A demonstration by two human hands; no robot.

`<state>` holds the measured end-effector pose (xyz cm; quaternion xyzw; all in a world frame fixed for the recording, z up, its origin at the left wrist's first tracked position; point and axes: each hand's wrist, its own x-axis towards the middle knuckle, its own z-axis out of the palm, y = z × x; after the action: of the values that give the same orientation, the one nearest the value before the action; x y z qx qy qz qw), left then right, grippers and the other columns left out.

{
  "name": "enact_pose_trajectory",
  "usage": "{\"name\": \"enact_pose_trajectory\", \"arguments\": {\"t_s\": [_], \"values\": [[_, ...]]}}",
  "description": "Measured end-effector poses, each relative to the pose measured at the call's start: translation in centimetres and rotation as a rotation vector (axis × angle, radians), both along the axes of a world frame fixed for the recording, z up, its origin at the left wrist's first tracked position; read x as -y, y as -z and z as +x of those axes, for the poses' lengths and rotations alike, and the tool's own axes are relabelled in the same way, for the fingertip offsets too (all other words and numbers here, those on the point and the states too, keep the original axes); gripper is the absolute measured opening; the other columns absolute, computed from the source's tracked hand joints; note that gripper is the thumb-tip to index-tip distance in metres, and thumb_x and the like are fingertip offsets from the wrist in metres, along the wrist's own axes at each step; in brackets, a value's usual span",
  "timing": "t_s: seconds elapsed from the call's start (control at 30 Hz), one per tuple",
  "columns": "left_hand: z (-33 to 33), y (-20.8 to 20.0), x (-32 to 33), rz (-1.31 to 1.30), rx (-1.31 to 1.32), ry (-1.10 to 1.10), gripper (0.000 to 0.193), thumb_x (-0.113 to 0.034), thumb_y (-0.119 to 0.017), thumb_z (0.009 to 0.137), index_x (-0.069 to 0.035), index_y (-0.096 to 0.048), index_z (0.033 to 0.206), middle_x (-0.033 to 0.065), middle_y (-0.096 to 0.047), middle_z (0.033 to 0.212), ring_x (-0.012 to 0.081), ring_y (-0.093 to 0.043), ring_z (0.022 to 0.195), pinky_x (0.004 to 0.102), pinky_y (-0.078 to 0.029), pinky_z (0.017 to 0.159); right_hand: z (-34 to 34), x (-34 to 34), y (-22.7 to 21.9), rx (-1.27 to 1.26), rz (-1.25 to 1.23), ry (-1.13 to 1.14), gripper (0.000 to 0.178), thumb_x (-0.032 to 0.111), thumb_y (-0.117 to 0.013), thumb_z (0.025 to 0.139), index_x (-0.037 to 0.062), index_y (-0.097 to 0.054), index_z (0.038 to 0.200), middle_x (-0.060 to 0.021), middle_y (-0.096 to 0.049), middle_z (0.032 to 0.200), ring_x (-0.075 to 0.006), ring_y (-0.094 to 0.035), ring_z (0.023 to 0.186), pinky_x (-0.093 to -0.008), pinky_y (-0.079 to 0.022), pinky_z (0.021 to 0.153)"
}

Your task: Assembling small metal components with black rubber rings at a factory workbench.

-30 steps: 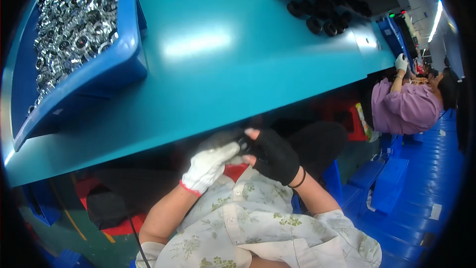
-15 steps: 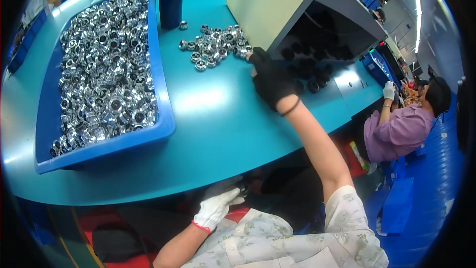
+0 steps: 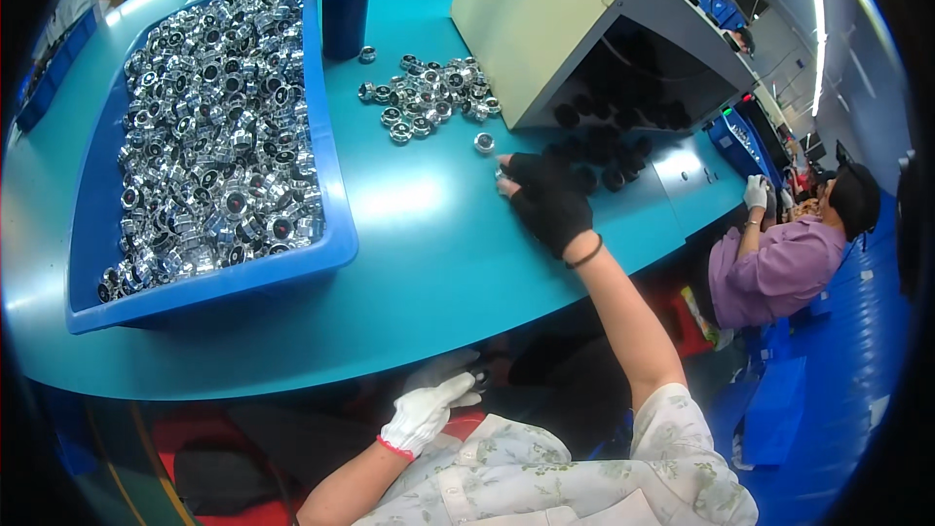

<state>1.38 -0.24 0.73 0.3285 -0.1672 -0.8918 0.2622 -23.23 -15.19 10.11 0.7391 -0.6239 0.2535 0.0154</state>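
Note:
My right hand (image 3: 547,200), in a black glove with bare fingertips, rests low over the turquoise table with its fingers closed. A silvery glint shows at the fingertips, seemingly a chrome knob-like part, mostly covered. Just beyond them lies a single chrome knob-like part (image 3: 484,142), apart from a loose pile of similar chrome parts (image 3: 440,88). Below the table's near edge, my left hand (image 3: 429,411) wears a white knitted glove. Its fingers are closed on a small dark round part (image 3: 479,378), partly hidden by shadow.
A large blue bin (image 3: 336,224) full of chrome parts stands at left. Behind the pile rise a dark blue post (image 3: 346,0) and a cream box-shaped machine (image 3: 541,10) with a dark glossy front. Several black round parts (image 3: 614,178) lie before it. A co-worker (image 3: 779,268) sits at right.
My right hand has drawn back from the pile's right edge toward me. One chrome part now lies separate, nearer than the pile. My left hand has barely moved.

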Motion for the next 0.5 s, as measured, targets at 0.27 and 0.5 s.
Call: {"name": "enact_pose_trajectory", "arguments": {"t_s": [0.27,0.5], "values": [[0.2,0.2,-0.1,0.034,-0.111,-0.085,0.042,-0.006,-0.058,0.089,0.001,-0.05,0.129,0.014,-0.059,0.117,0.0235,-0.06,0.105,0.0348,-0.055,0.081,4.0,-9.3,-1.5,0.39,0.135,-0.168,0.029,0.011,-0.07,0.077,0.0069,-0.064,0.105,-0.0112,-0.065,0.097,-0.0293,-0.064,0.084,-0.0357,-0.051,0.073],[0.3,0.3,-0.3,0.192,-0.111,-0.001,0.037,-0.003,-0.054,0.09,0.008,-0.05,0.125,0.0189,-0.057,0.121,0.0299,-0.059,0.109,0.0407,-0.052,0.094,6.5,-19.0,1.1,0.389,0.22,-0.185,0.03,0.007,-0.077,0.072,0.0063,-0.065,0.099,-0.0077,-0.067,0.088,-0.0247,-0.062,0.071,-0.0331,-0.05,0.061]]}}
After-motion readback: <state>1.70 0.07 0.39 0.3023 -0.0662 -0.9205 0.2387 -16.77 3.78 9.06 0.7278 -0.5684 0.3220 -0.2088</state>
